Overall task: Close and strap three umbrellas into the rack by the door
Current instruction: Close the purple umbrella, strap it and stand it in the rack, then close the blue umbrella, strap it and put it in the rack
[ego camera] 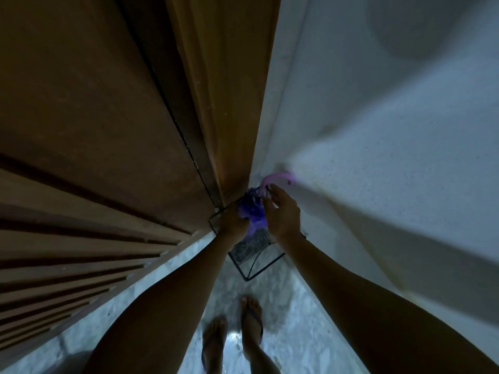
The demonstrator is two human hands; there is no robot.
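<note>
A folded purple umbrella (252, 211) with a pale pink hooked handle (278, 177) stands upright in a black wire rack (259, 263) in the corner between the door frame and the wall. My left hand (233, 221) grips the gathered purple fabric from the left. From the right, my right hand (283, 214) reaches to the top of the fabric, just below the handle; its fingertips touch the fabric there. The umbrella's lower part is hidden behind my hands.
A brown wooden door (108, 130) and its frame (229, 103) fill the left side. A white wall (378, 130) rises on the right. The floor (291, 319) is pale marble, and my feet in flip-flops (232, 336) stand just behind the rack.
</note>
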